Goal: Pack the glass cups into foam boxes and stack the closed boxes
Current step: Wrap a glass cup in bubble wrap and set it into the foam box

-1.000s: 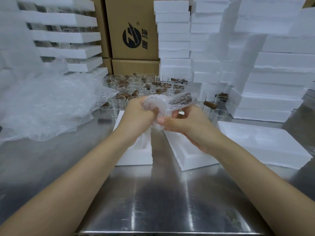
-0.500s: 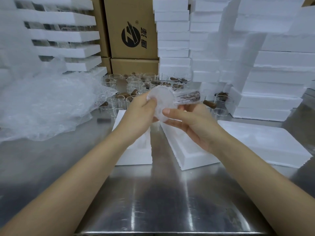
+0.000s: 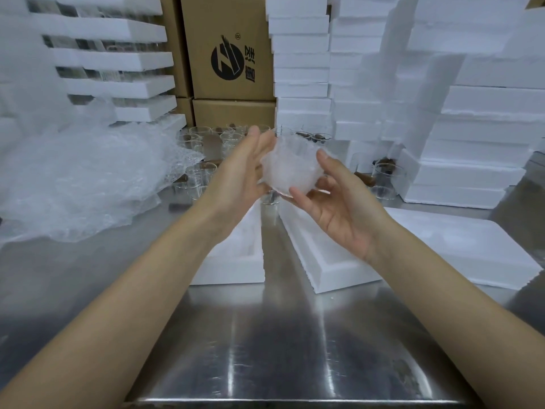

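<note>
Table (image 3: 265, 335): steel, carrying foam stacks (image 3: 477, 172) at rear right and a wrap heap (image 3: 82, 178) at left. Two open boxes (image 3: 333, 270) lie below the hands; loose cups (image 3: 200, 175) stand behind.

Wrapped cup (image 3: 290, 169): held in the air above the boxes, between both hands.

Left hand (image 3: 239, 178): fingers straight, flat against its side.

Right hand (image 3: 339, 208): thumb and fingers curled round its underside.

Judged light and fragile, the wrap slippery; hold round the body, not the rim.

A steel bench (image 3: 265, 349) is carrying 2 open foam boxes (image 3: 236, 267) side by side, a lid (image 3: 472, 249) lying right, bubble wrap (image 3: 82, 178) sitting left, and cups (image 3: 200, 172) and foam stacks (image 3: 460, 178) standing behind.
</note>
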A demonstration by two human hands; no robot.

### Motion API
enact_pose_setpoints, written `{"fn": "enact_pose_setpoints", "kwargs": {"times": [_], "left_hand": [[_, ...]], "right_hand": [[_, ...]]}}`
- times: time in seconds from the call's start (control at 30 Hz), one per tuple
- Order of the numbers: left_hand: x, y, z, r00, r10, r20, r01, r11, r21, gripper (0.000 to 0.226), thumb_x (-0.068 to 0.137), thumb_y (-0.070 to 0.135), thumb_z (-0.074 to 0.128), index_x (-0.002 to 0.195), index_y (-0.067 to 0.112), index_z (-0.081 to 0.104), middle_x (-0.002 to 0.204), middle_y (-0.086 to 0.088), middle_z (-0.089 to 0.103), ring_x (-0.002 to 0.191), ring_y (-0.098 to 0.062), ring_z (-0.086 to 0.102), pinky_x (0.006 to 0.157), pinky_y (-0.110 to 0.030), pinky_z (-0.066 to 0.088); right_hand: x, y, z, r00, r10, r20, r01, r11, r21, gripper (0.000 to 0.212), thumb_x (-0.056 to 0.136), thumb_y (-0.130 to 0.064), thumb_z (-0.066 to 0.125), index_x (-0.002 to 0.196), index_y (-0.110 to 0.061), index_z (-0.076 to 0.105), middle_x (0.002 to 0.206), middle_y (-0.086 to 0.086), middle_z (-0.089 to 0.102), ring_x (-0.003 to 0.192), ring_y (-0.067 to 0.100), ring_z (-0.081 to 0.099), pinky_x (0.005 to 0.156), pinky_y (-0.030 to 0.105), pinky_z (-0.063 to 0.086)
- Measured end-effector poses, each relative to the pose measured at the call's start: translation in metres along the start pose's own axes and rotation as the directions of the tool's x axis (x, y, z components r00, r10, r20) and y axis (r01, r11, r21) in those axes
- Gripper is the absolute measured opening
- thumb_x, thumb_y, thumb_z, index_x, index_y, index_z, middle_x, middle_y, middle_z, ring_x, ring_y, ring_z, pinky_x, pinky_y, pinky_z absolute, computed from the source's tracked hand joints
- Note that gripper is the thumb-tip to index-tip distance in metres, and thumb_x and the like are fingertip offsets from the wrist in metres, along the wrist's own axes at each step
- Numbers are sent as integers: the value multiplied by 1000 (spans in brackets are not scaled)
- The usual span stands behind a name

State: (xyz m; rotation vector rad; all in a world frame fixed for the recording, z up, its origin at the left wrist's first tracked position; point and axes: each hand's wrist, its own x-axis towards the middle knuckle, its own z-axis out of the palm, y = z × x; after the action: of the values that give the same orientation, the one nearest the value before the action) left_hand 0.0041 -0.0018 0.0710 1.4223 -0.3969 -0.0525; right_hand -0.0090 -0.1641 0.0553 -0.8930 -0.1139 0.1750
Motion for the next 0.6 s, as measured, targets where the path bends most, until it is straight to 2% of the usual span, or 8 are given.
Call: {"fn": "enact_pose_setpoints", "kwargs": {"times": [0.07,0.13,0.23,0.3,0.37,0.43,0.53,0.6], "left_hand": [[-1,0,-1,999,45,4,-45,997,69,48,102,42,34,140,16,45,142,1,52,128,-14,51,111,-40,38],[0,-2,-5,998,61,15,-63,983,174,47,98,47,45,137,21,49,134,5,59,123,-10,56,109,-39,40],[-2,-8,-5,996,49,76,-72,933,353,97,68,75,64,148,31,31,146,7,46,132,-9,46,112,-36,36],[-2,-14,-3,993,99,65,-117,893,435,106,61,65,77,148,33,26,143,10,47,129,-6,47,109,-31,40],[0,-17,-2,983,186,1,-163,857,489,103,59,57,83,146,35,30,131,23,48,119,13,47,97,-12,42],[4,-15,-5,960,262,-101,-188,867,462,102,57,56,79,144,29,35,116,31,45,99,26,46,74,2,41],[8,-8,-18,932,244,-269,-132,918,374,104,54,62,73,143,27,35,118,19,47,96,14,50,63,0,44],[11,-5,-28,913,211,-350,-90,940,330,100,57,64,74,142,27,35,123,12,50,99,7,54,61,-4,46]], "right_hand": [[0,0,0,999,38,-19,-37,998,41,52,81,-29,73,124,-4,59,115,19,59,112,40,62,68,29,60],[0,-1,-1,999,50,-19,-49,998,28,55,83,-30,71,129,-4,55,119,20,55,111,41,63,67,30,60],[-1,-3,-2,999,36,23,-34,995,-91,37,86,-32,68,116,-9,66,107,15,65,105,33,67,69,28,59],[-2,-2,-1,995,16,96,9,969,-248,26,90,-37,63,95,-16,76,91,8,71,94,24,71,75,28,57],[-4,-2,1,990,11,144,46,923,-383,35,85,-46,62,89,-14,75,85,6,71,90,23,71,76,28,57],[-4,-5,2,991,-7,134,70,879,-471,46,82,-51,60,94,-7,68,90,11,70,87,26,70,72,28,56],[-3,-9,-1,976,-172,133,217,722,-657,26,93,-31,59,90,-5,62,93,15,70,78,20,68,68,29,55],[-7,-9,0,930,-233,284,363,464,-808,8,93,-7,60,88,-10,65,93,3,72,83,12,67,76,29,55]]}}
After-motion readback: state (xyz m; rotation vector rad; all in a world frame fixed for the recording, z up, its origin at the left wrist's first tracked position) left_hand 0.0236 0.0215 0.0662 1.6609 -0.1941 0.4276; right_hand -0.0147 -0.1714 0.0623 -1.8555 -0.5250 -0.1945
